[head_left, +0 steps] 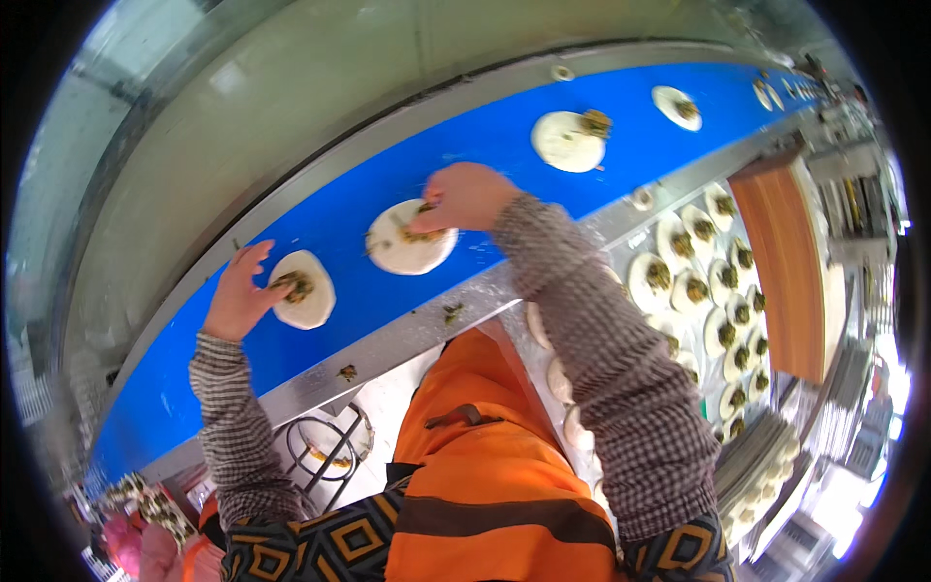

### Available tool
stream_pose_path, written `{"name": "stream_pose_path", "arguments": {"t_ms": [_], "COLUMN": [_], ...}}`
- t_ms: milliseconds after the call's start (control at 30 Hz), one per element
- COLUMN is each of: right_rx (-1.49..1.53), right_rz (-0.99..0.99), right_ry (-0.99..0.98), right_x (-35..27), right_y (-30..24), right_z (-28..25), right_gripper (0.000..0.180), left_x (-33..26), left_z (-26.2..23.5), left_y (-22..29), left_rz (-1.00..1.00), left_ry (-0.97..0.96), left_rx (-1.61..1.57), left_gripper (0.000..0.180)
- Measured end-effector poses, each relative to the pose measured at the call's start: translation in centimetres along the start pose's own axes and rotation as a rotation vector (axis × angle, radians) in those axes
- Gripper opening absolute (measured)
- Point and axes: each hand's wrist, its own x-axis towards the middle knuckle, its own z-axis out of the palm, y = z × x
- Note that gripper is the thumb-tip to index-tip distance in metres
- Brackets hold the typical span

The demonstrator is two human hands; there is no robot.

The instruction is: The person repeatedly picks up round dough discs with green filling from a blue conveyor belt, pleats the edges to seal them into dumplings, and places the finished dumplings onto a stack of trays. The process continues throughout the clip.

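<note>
Head view: a blue conveyor belt (320, 209) is seen running diagonally, with round white dough discs carried on it. The left hand (236, 291) is laid open, fingers spread, against the nearest dough disc (308, 291), which is topped with dark green filling. The right hand (465, 197) is curled shut, pinching at the filling on the middle dough disc (407, 242). Further discs (567, 141) are spaced up the belt. On the right, a metal tray (630, 228) is packed with filled discs in rows, just beside a wooden board (790, 272).
</note>
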Motion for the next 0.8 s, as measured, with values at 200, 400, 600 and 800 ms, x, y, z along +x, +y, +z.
{"name": "stream_pose_path", "arguments": {"t_ms": [200, 400, 600, 800], "right_rx": [0.156, 0.381, 0.761, 0.719], "right_rz": [-0.067, 0.012, 0.129, 0.683], "right_ry": [-0.011, 0.091, 0.508, 1.032], "right_x": [3.8, -0.1, -23.6, -46.5], "right_y": [-5.4, -8.0, 0.8, 11.8], "right_z": [7.7, 8.0, 3.2, 3.2], "right_gripper": [0.052, 0.044, 0.045, 0.043], "left_x": [2.0, 1.6, -1.0, -1.4], "left_z": [-3.4, -6.9, -7.6, -9.8], "left_y": [-10.9, -14.2, -18.1, -11.3], "left_rz": [-0.008, -0.175, -0.374, -0.257], "left_ry": [-0.557, -0.525, -0.366, -0.192], "left_rx": [-0.606, -0.210, -0.205, -0.601], "left_gripper": [0.046, 0.029, 0.048, 0.048]}}
